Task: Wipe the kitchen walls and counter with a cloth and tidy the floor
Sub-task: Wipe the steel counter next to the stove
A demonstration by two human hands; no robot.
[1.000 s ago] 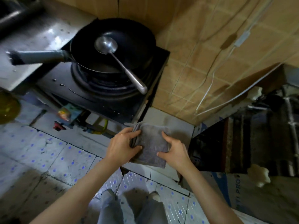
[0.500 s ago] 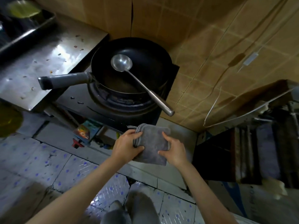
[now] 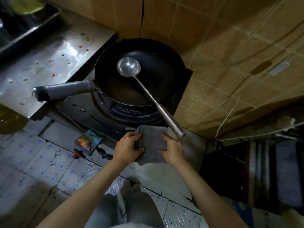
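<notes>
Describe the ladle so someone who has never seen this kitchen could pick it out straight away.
Find the black wok sitting on the dark stove in the corner of the tan tiled walls. Lying across it is the ladle, bowl inside the wok, handle running out over the rim toward the grey cloth. It is the only shiny, long-handled metal utensil there.

My steel counter and the tiled floor

Food scraps (image 3: 53,74) speckle my steel counter (image 3: 49,63), a dark tray (image 3: 31,28) at its far end; on the floor (image 3: 32,162) lies a colourful packet (image 3: 87,142).
</notes>
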